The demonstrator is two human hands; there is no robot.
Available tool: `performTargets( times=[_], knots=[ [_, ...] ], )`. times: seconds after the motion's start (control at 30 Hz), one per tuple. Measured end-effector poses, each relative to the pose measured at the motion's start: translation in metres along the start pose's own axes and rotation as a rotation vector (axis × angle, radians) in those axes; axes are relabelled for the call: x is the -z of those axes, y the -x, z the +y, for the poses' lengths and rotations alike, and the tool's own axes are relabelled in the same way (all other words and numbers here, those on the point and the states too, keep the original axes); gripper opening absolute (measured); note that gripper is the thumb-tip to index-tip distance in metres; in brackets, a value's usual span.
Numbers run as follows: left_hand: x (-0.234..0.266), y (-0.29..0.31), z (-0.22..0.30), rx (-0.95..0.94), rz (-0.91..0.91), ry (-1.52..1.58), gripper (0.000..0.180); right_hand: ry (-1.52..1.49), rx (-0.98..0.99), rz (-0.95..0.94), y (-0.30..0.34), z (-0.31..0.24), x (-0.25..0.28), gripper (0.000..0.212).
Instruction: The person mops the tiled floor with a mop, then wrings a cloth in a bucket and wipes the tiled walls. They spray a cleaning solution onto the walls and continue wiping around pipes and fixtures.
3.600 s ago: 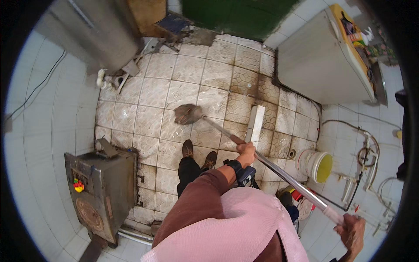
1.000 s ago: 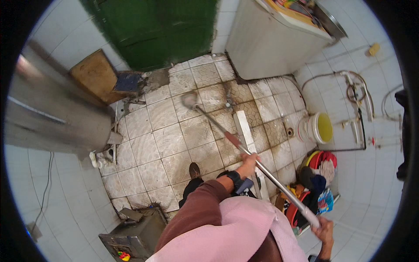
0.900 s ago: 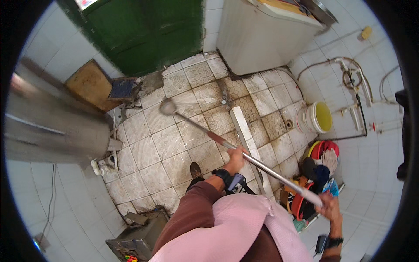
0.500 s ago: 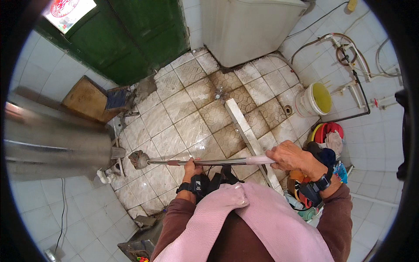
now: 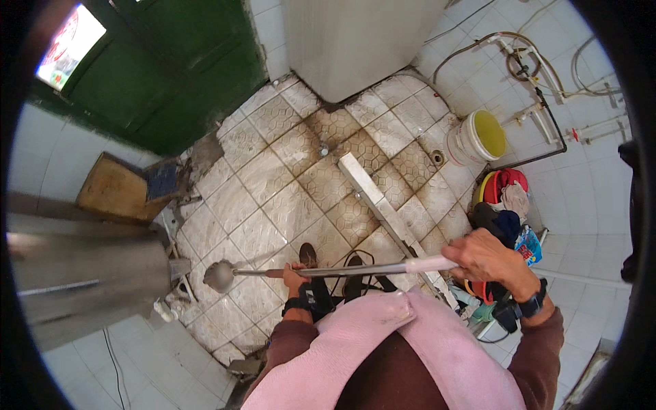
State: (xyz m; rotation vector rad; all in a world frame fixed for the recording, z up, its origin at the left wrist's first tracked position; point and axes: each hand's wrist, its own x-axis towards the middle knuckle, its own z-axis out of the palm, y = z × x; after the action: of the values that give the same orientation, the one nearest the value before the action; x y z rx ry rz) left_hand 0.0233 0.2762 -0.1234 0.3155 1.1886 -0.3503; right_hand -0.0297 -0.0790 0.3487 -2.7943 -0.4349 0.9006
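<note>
Both my hands are closed around a mop (image 5: 369,270), held nearly level across my front. My left hand (image 5: 294,276) grips the metal pole near its lower part. At the other end, my right hand (image 5: 486,257) wraps the pale pink handle. The grey, rounded mop head (image 5: 220,276) points left over the wet tiles, beside the shiny metal cylinder (image 5: 89,266); whether it touches the floor I cannot tell. My dark shoes (image 5: 308,255) show just beyond the pole.
A long white kerb (image 5: 383,205) crosses the tiled floor. At right are a bucket (image 5: 461,140), a floor drain (image 5: 437,158), wall pipes (image 5: 543,102) and a heap of cloths (image 5: 507,222). A wooden board (image 5: 113,188) leans near the green door (image 5: 164,75); a white cabinet-like box (image 5: 362,48) stands behind.
My right hand and the pink handle have moved right and slightly down. The mop head sits a little lower and looks smoother and rounder. My shoes have come into view as the view shifted.
</note>
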Motion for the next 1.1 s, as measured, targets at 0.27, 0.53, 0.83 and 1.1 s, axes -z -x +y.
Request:
performTargets(
  times=[0.27, 0.53, 0.83, 1.1],
  knots=[
    [-0.033, -0.005, -0.108, 0.306, -0.104, -0.305, 0.018, -0.166, -0.548, 0.131, 0.111, -0.035, -0.012, 0.032],
    [-0.097, 0.007, -0.208, 0.131, -0.311, -0.849, 0.009, -0.596, -1.017, 0.073, 0.141, -0.150, -0.054, 0.027],
    [-0.183, 0.061, -0.244, 0.332, -0.359, -1.016, 0.023, -0.764, -1.221, 0.202, 0.136, -0.188, -0.053, 0.031],
    [-0.217, 0.092, -0.183, 0.272, -0.334, -0.839, 0.026, -0.548, -1.033, 0.458, 0.158, -0.155, -0.108, 0.029]
  ],
)
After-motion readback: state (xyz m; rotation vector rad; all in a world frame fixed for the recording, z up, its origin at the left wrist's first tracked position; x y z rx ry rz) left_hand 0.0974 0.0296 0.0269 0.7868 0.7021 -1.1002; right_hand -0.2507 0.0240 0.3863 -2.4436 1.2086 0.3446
